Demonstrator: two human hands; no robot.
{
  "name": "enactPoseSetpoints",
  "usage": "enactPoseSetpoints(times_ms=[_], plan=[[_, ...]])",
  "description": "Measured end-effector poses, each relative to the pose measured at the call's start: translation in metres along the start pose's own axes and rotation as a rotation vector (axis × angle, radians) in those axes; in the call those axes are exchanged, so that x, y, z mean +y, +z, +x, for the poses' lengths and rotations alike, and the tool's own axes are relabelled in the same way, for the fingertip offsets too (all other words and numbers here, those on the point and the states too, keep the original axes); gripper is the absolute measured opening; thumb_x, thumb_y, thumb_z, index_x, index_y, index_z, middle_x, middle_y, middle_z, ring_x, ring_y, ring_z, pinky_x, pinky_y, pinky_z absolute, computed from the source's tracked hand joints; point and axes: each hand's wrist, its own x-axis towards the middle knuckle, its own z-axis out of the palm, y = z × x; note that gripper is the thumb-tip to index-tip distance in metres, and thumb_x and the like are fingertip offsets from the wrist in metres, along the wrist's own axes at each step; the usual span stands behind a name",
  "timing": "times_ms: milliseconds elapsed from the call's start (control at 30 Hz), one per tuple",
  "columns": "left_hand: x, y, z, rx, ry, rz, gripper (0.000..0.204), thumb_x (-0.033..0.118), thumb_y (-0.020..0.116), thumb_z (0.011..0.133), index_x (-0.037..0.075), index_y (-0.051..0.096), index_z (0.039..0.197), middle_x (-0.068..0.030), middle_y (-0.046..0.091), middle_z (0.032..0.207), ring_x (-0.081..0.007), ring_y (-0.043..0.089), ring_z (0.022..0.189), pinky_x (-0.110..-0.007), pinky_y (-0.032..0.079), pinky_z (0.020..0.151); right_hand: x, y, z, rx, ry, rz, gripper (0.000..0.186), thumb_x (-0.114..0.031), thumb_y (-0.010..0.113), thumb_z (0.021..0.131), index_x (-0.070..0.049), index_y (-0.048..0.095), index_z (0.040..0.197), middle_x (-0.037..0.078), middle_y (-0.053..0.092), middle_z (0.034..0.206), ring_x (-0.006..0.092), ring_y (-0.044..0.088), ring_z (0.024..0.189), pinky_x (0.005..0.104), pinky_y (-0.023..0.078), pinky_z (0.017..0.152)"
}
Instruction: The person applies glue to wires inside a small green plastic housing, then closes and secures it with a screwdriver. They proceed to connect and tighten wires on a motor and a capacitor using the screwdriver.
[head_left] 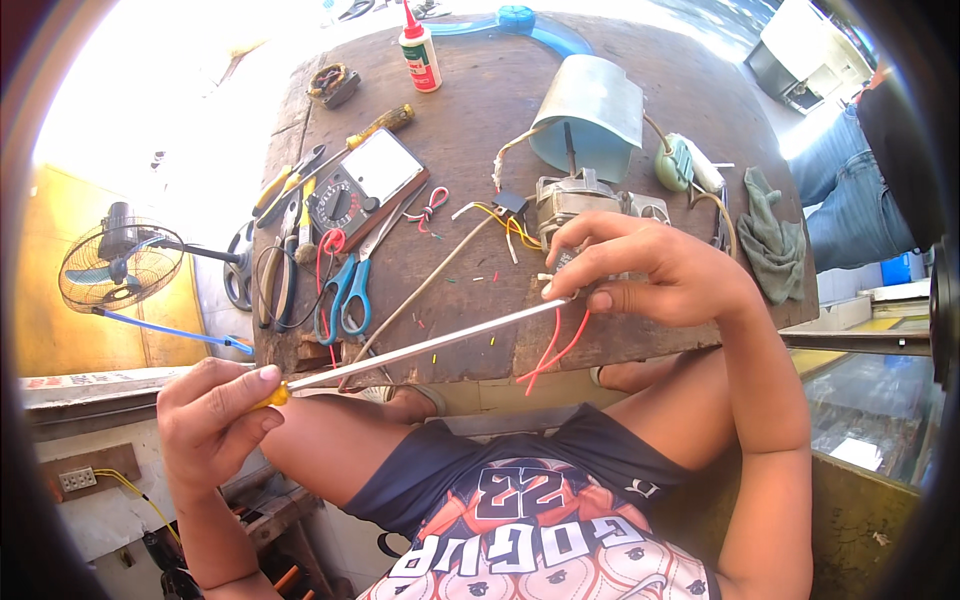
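My left hand (215, 415) is closed round the yellow handle of a long screwdriver (430, 345), held slantwise over the table's near edge. Its metal shaft runs up to my right hand (640, 265), where thumb and index finger pinch about the tip. Two red wires (556, 350) hang just below those fingers; where they start is hidden. Right behind my right hand sits a bare electric motor (575, 200), partly covered by the fingers. Yellow wires and a small black block (510, 204) lie on its left. A light blue plastic housing (590, 115) stands beyond the motor.
On the wooden table (460, 130) lie blue-handled scissors (345, 295), a multimeter (365, 185), pliers (290, 235), another screwdriver (380, 125), a glue bottle (420, 50), a blue fan blade (515, 20) and a grey cloth (772, 235). A person in jeans (855, 190) is at the right.
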Motion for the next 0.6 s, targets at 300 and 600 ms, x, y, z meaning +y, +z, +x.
enactPoseSetpoints(times_ms=[300, 600], plan=[[0.006, -0.009, 0.018, -0.055, -0.018, 0.033, 0.045, 0.020, 0.094, 0.082, 0.007, 0.084, 0.124, -0.0098, 0.073, 0.088, -0.0227, 0.069, 0.074, -0.035, 0.054, 0.067, 0.003, 0.005, 0.002, -0.010, -0.066, -0.143, 0.030, -0.012, 0.074, 0.102, -0.009, 0.077, 0.131, 0.014, 0.067, 0.135, 0.0356, 0.060, 0.133, 0.0481, 0.045, 0.116], [0.008, -0.009, 0.026, -0.096, -0.012, 0.062, 0.044, 0.019, 0.093, 0.082, 0.007, 0.084, 0.124, -0.0108, 0.074, 0.090, -0.0234, 0.070, 0.076, -0.036, 0.055, 0.068, 0.002, 0.007, -0.002, -0.035, -0.015, -0.164, 0.032, -0.012, 0.070, 0.103, -0.019, 0.076, 0.133, 0.015, 0.065, 0.140, 0.0380, 0.058, 0.135, 0.0525, 0.039, 0.117]])
